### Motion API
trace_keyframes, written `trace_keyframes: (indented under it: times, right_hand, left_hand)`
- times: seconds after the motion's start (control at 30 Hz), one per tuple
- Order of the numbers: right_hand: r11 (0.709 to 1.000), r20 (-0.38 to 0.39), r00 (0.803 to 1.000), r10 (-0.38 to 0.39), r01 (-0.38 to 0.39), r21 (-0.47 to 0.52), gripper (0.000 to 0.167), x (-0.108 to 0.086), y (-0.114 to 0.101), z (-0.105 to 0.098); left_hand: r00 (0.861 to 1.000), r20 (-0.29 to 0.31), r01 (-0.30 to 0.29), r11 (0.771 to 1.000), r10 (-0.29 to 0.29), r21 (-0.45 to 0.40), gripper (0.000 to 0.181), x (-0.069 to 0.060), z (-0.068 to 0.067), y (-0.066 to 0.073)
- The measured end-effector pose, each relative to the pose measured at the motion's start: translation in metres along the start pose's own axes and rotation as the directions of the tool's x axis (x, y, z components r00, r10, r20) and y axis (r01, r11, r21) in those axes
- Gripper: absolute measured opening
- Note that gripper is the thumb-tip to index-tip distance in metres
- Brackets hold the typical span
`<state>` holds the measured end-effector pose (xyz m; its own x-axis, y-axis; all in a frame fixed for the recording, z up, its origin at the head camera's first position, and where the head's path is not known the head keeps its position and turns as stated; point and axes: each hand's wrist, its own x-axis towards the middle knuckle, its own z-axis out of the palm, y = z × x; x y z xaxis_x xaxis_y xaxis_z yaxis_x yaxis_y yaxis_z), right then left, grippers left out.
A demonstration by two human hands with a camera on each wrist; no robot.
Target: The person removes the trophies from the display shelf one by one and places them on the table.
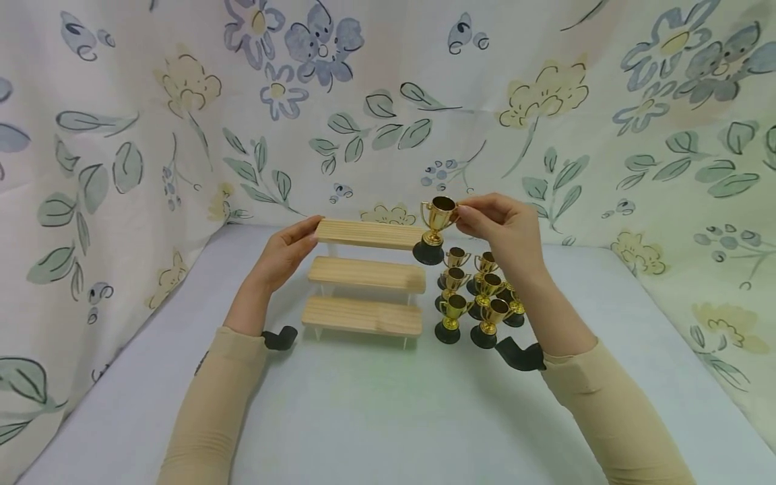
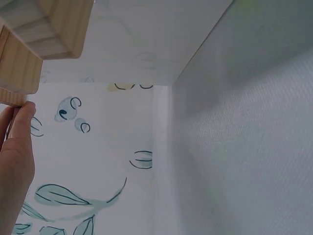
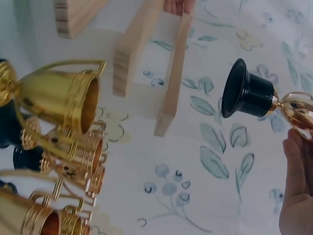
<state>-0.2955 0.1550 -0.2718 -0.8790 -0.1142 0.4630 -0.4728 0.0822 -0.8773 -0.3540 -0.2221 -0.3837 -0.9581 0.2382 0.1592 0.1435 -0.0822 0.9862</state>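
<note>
My right hand (image 1: 506,225) pinches a small gold trophy cup (image 1: 439,214) by its handle. The trophy is upright, its black base (image 3: 249,93) raised beside the right end of the top shelf (image 1: 370,234). At that shelf's left end, the thumb and fingers of my left hand (image 1: 287,252) hold the wooden edge. The shelf belongs to a three-step wooden display stand (image 1: 364,316) with clear supports. Nothing stands on the two lower steps; the raised trophy hides the top one's right end. Several more gold trophies (image 1: 496,313) stand grouped right of the stand, partly hidden by my right arm.
A white tabletop (image 1: 364,411) stretches before the stand. Floral cloth (image 1: 376,60) hangs behind and along both sides. Dark curved pieces stick out at the left cuff (image 1: 280,338) and the right cuff (image 1: 520,355).
</note>
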Motion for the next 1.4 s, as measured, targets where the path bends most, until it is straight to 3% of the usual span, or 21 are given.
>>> trace_keyframes:
  times: [0.13, 0.37, 0.77, 1.1, 1.4]
  right_hand:
    - [1.000, -0.016, 1.000, -0.019, 0.019, 0.007, 0.016, -0.012, 0.001, -0.018]
    - [0.999, -0.066, 0.998, 0.024, -0.026, -0.036, 0.016, -0.033, 0.011, -0.048]
    - [0.999, -0.140, 0.990, 0.008, -0.001, 0.051, 0.014, -0.056, 0.032, -0.094]
    - [0.996, -0.182, 0.983, 0.007, 0.010, 0.091, 0.017, -0.077, 0.043, -0.123]
    - [0.995, -0.202, 0.979, 0.032, -0.012, 0.099, 0.014, -0.089, 0.053, -0.138]
  left_hand:
    - [1.000, 0.004, -0.002, 1.000, 0.002, 0.004, 0.057, 0.000, 0.001, 0.000]
    - [1.000, 0.003, -0.003, 1.000, 0.003, 0.020, 0.058, -0.001, 0.001, 0.001]
    - [1.000, -0.006, -0.011, 1.000, 0.011, 0.016, 0.057, -0.001, 0.000, 0.000]
    - [1.000, -0.013, 0.001, 1.000, -0.001, 0.017, 0.056, -0.001, -0.001, -0.001]
    - [1.000, -0.005, -0.008, 1.000, 0.008, 0.001, 0.057, -0.002, 0.000, 0.000]
